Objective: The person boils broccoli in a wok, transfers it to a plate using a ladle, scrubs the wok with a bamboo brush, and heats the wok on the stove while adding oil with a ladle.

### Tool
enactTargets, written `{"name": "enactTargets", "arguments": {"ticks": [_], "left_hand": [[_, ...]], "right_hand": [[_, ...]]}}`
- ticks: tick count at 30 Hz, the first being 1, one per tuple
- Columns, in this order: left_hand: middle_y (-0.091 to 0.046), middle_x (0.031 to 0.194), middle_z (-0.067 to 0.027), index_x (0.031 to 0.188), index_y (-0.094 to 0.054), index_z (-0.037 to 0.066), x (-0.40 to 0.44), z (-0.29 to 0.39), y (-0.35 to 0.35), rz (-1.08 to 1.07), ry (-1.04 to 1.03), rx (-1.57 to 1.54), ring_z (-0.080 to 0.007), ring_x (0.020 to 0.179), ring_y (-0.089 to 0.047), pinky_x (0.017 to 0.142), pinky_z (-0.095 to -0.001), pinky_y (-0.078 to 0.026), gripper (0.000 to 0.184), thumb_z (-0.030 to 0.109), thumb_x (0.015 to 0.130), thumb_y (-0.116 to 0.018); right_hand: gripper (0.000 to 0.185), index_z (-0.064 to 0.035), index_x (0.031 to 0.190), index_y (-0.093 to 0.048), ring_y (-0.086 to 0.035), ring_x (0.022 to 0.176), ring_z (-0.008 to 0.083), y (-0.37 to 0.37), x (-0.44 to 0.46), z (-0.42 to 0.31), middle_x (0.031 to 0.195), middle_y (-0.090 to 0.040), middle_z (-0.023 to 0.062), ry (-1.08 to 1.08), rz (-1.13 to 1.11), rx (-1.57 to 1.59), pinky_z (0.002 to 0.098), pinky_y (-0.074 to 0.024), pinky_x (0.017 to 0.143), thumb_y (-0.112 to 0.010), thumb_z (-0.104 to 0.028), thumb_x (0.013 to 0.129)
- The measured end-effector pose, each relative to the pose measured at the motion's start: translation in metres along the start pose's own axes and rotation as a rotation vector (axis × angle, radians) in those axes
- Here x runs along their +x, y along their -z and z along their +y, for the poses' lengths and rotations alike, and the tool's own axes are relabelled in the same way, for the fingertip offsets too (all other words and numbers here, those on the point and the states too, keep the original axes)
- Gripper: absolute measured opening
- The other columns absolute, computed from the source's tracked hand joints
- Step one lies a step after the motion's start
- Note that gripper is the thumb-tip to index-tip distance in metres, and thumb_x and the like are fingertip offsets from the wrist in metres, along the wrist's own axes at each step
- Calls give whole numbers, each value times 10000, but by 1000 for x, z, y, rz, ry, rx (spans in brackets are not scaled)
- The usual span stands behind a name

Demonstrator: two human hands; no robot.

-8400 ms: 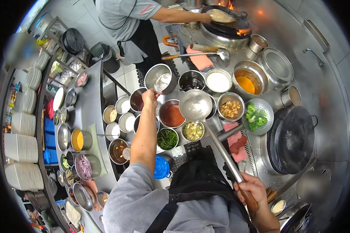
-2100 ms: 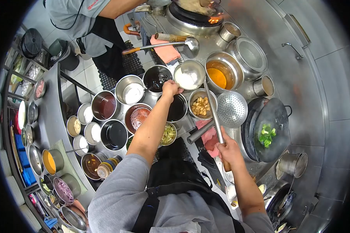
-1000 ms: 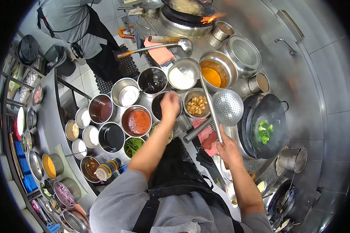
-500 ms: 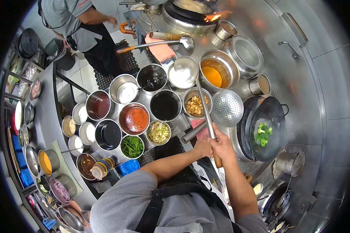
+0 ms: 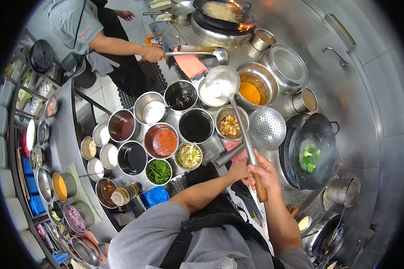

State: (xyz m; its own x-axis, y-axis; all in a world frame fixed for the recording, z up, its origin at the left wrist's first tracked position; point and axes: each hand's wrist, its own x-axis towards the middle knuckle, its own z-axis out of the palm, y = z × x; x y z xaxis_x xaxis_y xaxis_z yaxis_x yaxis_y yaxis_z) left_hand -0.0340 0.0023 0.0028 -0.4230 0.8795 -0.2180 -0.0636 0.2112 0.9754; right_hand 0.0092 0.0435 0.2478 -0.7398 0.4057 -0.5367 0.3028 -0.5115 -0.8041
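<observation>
My right hand (image 5: 264, 172) is closed around the wooden handle of a long ladle (image 5: 241, 123). The ladle's bowl hangs over the near edge of a pot of white contents (image 5: 208, 95), and its shaft crosses above a bowl of garlic-like pieces (image 5: 229, 125). Beside it, my left hand (image 5: 239, 170) is closed next to a pink cloth (image 5: 234, 147) and a grey tubular handle (image 5: 228, 155); what it holds is hidden. To the right, green broccoli (image 5: 309, 158) lies in a tilted, steaming wok (image 5: 321, 177). A perforated strainer (image 5: 267, 128) sits between the ladle and the wok.
Several pots of sauces surround a red sauce pot (image 5: 161, 141), with chopped greens (image 5: 159, 171) nearer me. An orange-liquid pot (image 5: 251, 92) stands behind. At the back, flames rise beside another wok (image 5: 222, 13). A co-worker's hand (image 5: 153, 53) grips a second ladle (image 5: 193, 53).
The co-worker has reached out and taken hold of the second ladle's handle. My ladle's bowl has shifted slightly toward the orange-liquid pot. The view has moved a little.
</observation>
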Motion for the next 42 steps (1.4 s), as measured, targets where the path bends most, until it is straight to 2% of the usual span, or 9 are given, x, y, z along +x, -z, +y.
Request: {"name": "enactTargets", "arguments": {"ticks": [3, 5, 9, 15, 25, 30, 33, 39, 42], "left_hand": [[-659, 891, -122, 1149, -547, 36, -5, -3, 8, -380, 232, 14, -291, 752, -656, 678, -390, -540, 460, 276, 776, -671], [-656, 868, -85, 1091, -550, 42, -44, 76, 34, -384, 581, -777, -207, 697, -655, 557, -331, -532, 329, 214, 822, -633], [-624, 725, -51, 1074, -524, 84, -71, 109, 27, -257, 527, -601, -149, 551, -599, 383, -246, -361, 245, 152, 852, -604], [-576, 762, -46, 1051, -516, 65, -69, 133, -20, -93, 427, -406, -146, 572, -570, 455, -273, -437, 198, 190, 906, -567], [-559, 690, 1, 866, -521, 134, 28, 158, -222, -341, 599, -391, -126, 536, -518, 416, -275, -345, 368, 464, 986, -411], [-508, 614, -18, 812, -517, 168, 46, 123, -256, -292, 533, -591, -138, 432, -432, 352, -289, -246, 123, 51, 831, -485], [-466, 615, -3, 810, -497, 188, -19, 171, -251, 13, 368, -556, -120, 445, -423, 342, -265, -226, 153, 38, 826, -474], [-421, 611, 9, 783, -439, 178, -72, 227, -199, -122, 468, -667, -91, 487, -398, 346, -236, -216, 157, 27, 828, -441], [-426, 621, 7, 787, -435, 175, -7, 163, -199, -306, 506, -598, -92, 475, -392, 348, -243, -221, 153, 29, 831, -441]], "right_hand": [[652, -67, 1453, -315, -538, 457, 173, 8, -14, -2, 762, -550, 88, 33, -20, 103, 297, -442, 348, -556, -8, 849], [642, -50, 1453, -305, -543, 460, 173, 19, -30, -3, 754, -551, 92, 76, 13, 212, 291, -448, 356, -542, 3, 858], [639, -47, 1465, -265, -538, 487, 151, 51, -70, 1, 779, -550, 91, 134, -127, 392, 275, -440, 365, -535, -65, 886], [624, -27, 1450, -280, -494, 444, 149, 112, -182, 21, 794, -527, 111, 190, 18, 562, 265, -409, 328, -523, -47, 875], [627, -1, 1420, -345, -508, 436, 144, 215, -345, 83, 738, -559, 81, 368, 575, 496, 255, -400, 338, -551, -34, 829], [644, 6, 1426, -324, -501, 412, 151, 250, -375, 116, 709, -558, 84, 404, 742, 567, 257, -384, 315, -536, -14, 818], [658, 27, 1424, -309, -500, 405, 157, 246, -391, 130, 710, -562, 100, 401, 809, 578, 261, -389, 313, -542, -13, 811], [603, 37, 1391, -357, -493, 401, 148, 228, -395, 132, 719, -555, 88, 395, 741, 612, 255, -388, 323, -533, -22, 818], [621, 41, 1400, -344, -482, 385, 164, 217, -369, 115, 708, -549, 112, 368, 781, 569, 257, -387, 326, -530, -57, 815]]}}
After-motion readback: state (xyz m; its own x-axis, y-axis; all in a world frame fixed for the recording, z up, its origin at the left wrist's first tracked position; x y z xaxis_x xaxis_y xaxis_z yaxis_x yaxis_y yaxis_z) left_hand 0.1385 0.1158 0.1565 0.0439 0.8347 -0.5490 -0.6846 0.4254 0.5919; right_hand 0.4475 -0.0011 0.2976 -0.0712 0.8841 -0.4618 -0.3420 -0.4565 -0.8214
